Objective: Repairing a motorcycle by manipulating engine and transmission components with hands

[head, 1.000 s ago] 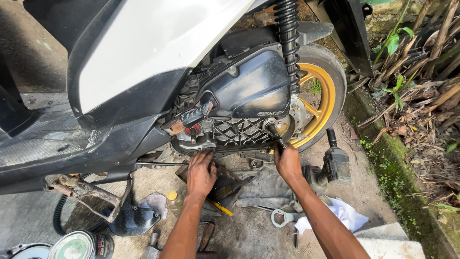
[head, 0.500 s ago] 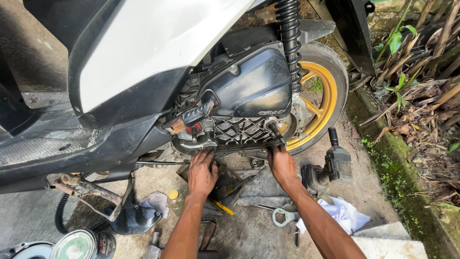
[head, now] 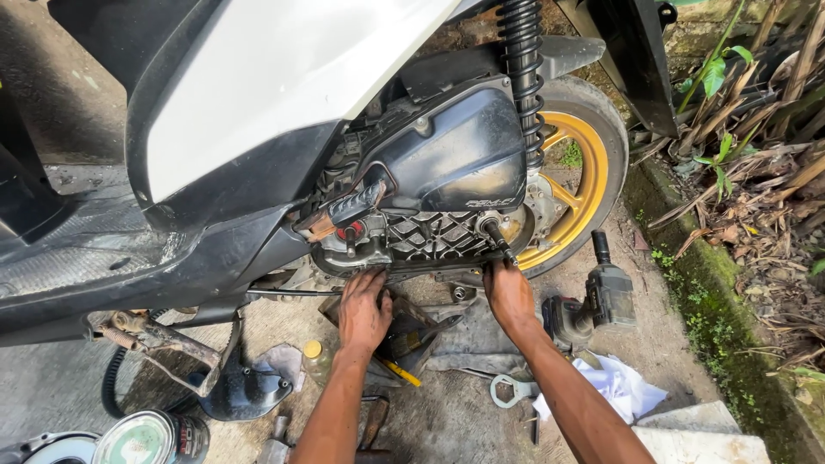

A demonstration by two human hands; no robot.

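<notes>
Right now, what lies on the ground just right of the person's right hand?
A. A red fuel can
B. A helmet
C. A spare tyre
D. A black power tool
D: a black power tool lies on the concrete beside the right hand, which grips the lower edge of the engine cover along with the left hand.

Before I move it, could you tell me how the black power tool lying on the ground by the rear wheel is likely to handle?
The power tool looks chunky, with a thick body, so it is probably heavy for its size. It seems rigid, so it should lift as one piece. It lies on its side on the concrete, so a push would more likely slide it than roll it.
</notes>
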